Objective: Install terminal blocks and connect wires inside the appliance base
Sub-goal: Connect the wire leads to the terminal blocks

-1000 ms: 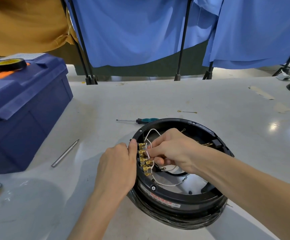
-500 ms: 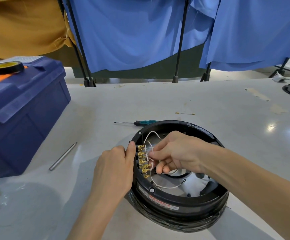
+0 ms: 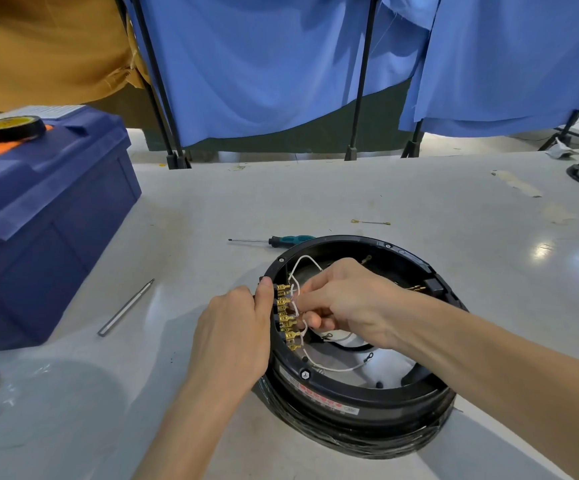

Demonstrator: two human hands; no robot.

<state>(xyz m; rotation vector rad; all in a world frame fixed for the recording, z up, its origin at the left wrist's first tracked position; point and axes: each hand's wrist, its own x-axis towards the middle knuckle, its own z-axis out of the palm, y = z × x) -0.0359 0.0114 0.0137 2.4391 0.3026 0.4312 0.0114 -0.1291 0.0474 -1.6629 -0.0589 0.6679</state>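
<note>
The base (image 3: 367, 396) lies on the desk (image 3: 419, 209), open side up, close to the person. At its left inner wall the terminal block (image 3: 286, 318) already sits in place, a row of brass tabs pointing inward. So the mounting of the block looks done. Whether it is fastened with screws I cannot tell.

The left hand (image 3: 236, 337) steadies the base. Its thumb lies on the rim just beside the block and the fingers curl down the outer wall, so this grip is closed on the rim. The right hand (image 3: 346, 299) reaches inside, and its grip is a pinch: the fingertips are together on a white wire (image 3: 292, 284) right at the middle tabs. I judge that this wire is being pushed onto a tab, or is just seated.

The wiring seems to be about in the middle. Some white leads run along the tabs and appear attached, but how many are truly connected is too small to see. One lead with a ring lug (image 3: 369, 356) lies free on the floor of the base, and another ring end shows under the right hand.

The screwdriver (image 3: 281, 240) lies untouched on the desk just behind the base. A short spare lead (image 3: 371, 222) lies further back. Probably these wait for the remaining connections.
</note>
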